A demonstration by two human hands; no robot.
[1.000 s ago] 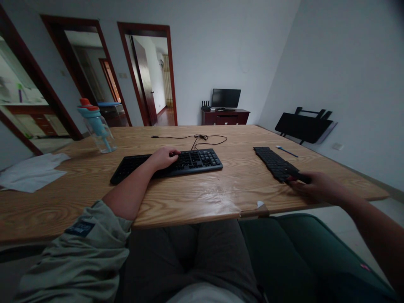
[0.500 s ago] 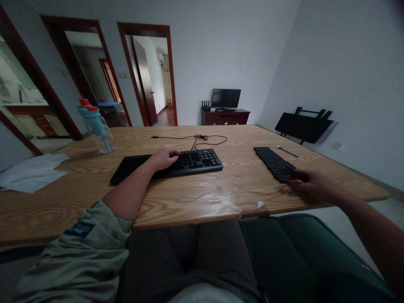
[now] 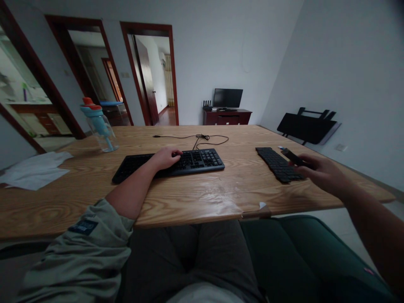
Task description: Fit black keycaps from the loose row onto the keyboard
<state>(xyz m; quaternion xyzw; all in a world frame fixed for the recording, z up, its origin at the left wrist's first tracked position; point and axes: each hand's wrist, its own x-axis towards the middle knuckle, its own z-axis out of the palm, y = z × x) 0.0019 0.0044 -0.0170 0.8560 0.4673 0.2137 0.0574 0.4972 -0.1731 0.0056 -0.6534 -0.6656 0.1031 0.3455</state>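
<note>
My left hand point(image 3: 166, 158) lies over the black keyboard point(image 3: 202, 162), its fingers curled near the far edge, thumb and forefinger close together. The fingertips are partly hidden. The keyboard's cable point(image 3: 202, 136) lies in a loose bundle behind it. In my right hand point(image 3: 325, 172) is a short, dark, stick-like tool point(image 3: 293, 157), its tip pointing forward and left. The tool is above a flat black block of keycaps point(image 3: 276, 165) with jagged edges. A small blue-handled brush, mostly covered by the tool and hand, shows only its pale end point(image 3: 280, 147).
A clear bottle point(image 3: 102, 130) with a red and blue lid stands at the back left of the wooden table point(image 3: 202, 198). White tissues point(image 3: 38, 170) lie at the left. A scrap of tape point(image 3: 257, 211) sits at the front edge. A folded black table point(image 3: 307, 126) leans by the right wall.
My right hand has lifted the dark tool up and away from the keycap block, so it now overlaps the blue-handled brush. My left hand stays on the keyboard.
</note>
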